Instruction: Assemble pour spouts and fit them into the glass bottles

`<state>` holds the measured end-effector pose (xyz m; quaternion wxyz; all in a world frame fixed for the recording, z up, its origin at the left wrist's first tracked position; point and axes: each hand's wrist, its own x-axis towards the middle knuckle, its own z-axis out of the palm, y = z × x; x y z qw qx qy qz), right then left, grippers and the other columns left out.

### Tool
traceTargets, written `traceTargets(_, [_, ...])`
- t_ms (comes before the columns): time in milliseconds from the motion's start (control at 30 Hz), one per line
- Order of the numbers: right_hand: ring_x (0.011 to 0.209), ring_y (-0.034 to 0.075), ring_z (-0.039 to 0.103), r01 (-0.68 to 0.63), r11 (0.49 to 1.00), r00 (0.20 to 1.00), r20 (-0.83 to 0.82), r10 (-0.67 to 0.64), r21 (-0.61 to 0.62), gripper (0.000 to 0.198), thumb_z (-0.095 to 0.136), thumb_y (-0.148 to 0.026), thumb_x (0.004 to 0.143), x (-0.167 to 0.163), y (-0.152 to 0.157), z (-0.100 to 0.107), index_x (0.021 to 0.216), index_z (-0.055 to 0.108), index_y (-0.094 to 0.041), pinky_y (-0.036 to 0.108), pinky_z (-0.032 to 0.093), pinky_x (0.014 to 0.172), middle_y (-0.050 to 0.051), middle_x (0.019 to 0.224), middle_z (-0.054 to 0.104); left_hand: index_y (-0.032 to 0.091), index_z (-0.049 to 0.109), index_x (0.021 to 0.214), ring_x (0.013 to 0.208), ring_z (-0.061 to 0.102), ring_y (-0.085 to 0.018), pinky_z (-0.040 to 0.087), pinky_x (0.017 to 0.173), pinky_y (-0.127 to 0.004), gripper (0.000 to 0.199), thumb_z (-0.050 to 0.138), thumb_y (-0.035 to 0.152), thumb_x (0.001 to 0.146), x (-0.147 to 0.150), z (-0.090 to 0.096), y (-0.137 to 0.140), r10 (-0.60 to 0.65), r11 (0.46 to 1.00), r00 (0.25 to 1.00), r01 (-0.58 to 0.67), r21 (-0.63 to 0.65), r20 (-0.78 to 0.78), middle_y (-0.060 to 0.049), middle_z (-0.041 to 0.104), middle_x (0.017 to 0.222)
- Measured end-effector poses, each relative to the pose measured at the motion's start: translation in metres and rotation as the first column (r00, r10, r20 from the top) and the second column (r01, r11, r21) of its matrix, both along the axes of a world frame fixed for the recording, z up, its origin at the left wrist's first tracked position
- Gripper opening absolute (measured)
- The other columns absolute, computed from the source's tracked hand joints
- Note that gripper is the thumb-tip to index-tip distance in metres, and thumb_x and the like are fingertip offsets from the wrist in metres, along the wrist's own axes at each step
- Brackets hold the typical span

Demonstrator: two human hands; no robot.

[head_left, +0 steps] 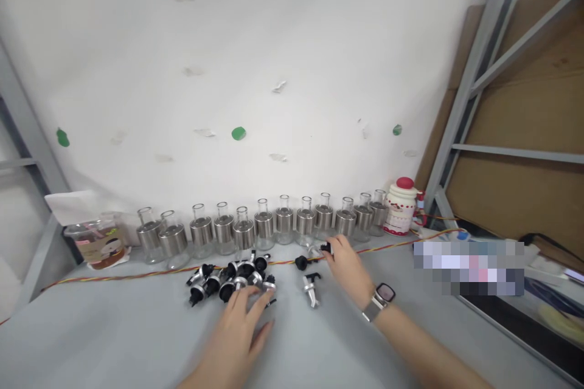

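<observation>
A loose pile of pour spouts (225,282), silver with black stoppers, lies on the grey table. My left hand (241,325) reaches over the pile's near right edge, thumb apart and fingers stretched out at the spouts; whether the fingertips touch them I cannot tell. To the right, my right hand (347,267) pinches the black part of another pour spout (314,250), its silver end pointing left in front of the bottles. One separate pour spout (311,290) lies between my hands, just below a small black stopper (301,263). Behind stands a row of glass bottles (263,225) with metal sleeves and uncapped necks.
A red and yellow twisted cord (137,275) runs across the table (114,322). At the left stands a lidded plastic tub (98,243), at the right a white jar (401,206) with a red knob. A white wall (292,42) and grey metal frame (469,85) bound the table.
</observation>
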<state>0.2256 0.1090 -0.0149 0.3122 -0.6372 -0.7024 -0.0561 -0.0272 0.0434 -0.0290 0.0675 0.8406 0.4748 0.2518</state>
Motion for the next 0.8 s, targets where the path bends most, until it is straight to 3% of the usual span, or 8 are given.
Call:
traceTargets(167, [0.087, 0.022, 0.050, 0.068, 0.997, 0.996, 0.057, -0.071, 0.048, 0.016, 0.045, -0.019, 0.082, 0.002, -0.003, 0.002, 0.096, 0.053, -0.016, 0.036, 0.032, 0.077, 0.010, 0.098, 0.052, 0.025, 0.056, 0.105, 0.097, 0.051, -0.024, 0.042, 0.084, -0.040, 0.027, 0.047, 0.025, 0.080, 0.000, 0.000, 0.001, 0.017, 1.000, 0.998, -0.018, -0.003, -0.063, -0.008, 0.055, 0.105])
traceTargets(267, [0.079, 0.020, 0.050, 0.051, 0.996, 0.998, 0.041, -0.054, 0.073, 0.013, 0.045, -0.028, 0.082, -0.009, -0.009, 0.006, 0.087, 0.051, -0.018, 0.035, 0.033, 0.074, 0.006, 0.088, 0.052, 0.022, 0.058, 0.096, 0.093, 0.052, -0.022, 0.041, 0.082, -0.038, 0.021, 0.044, 0.019, 0.080, 0.000, 0.003, 0.003, 0.066, 0.997, 0.997, -0.068, -0.040, -0.043, -0.007, 0.055, 0.099])
traceTargets(367, [0.064, 0.015, 0.048, -0.097, 0.995, 0.983, -0.154, 0.099, 0.019, 0.009, 0.047, -0.025, 0.078, -0.025, -0.017, 0.006, 0.071, 0.044, -0.019, 0.028, 0.037, 0.062, 0.001, 0.076, 0.047, 0.019, 0.057, 0.086, 0.087, 0.052, -0.021, 0.041, 0.078, -0.036, 0.017, 0.043, 0.013, 0.078, 0.001, 0.007, 0.004, 0.111, 0.989, 0.994, -0.111, -0.093, -0.002, -0.006, 0.056, 0.092])
traceTargets(500, [0.061, 0.011, 0.047, -0.324, 0.945, 0.906, -0.301, 0.297, -0.043, 0.012, 0.047, -0.013, 0.073, -0.045, -0.032, 0.003, 0.066, 0.040, -0.020, 0.023, 0.039, 0.057, -0.001, 0.073, 0.045, 0.019, 0.053, 0.081, 0.082, 0.053, -0.019, 0.041, 0.075, -0.033, 0.014, 0.041, 0.013, 0.078, 0.000, 0.005, 0.005, 0.128, 0.986, 0.985, -0.114, -0.123, 0.117, -0.004, 0.057, 0.086])
traceTargets(633, [0.059, 0.009, 0.048, -0.493, 0.859, 0.841, -0.331, 0.428, -0.141, 0.006, 0.050, -0.017, 0.075, -0.054, -0.049, 0.005, 0.079, 0.046, -0.019, 0.023, 0.040, 0.058, -0.001, 0.082, 0.047, 0.021, 0.052, 0.081, 0.079, 0.055, -0.018, 0.042, 0.072, -0.030, 0.009, 0.044, 0.017, 0.078, 0.000, -0.003, 0.006, 0.109, 0.986, 0.959, -0.071, -0.153, 0.260, -0.002, 0.058, 0.083])
traceTargets(800, [0.075, 0.015, 0.051, -0.538, 0.810, 0.843, -0.149, 0.517, -0.234, 0.042, 0.057, -0.016, 0.072, -0.057, -0.059, 0.009, 0.111, 0.044, -0.024, 0.026, 0.041, 0.069, 0.002, 0.099, 0.050, 0.022, 0.050, 0.083, 0.078, 0.057, -0.016, 0.044, 0.072, -0.029, 0.007, 0.045, 0.024, 0.079, 0.004, -0.002, 0.002, 0.149, 0.964, 0.898, -0.038, -0.265, 0.414, -0.001, 0.061, 0.085])
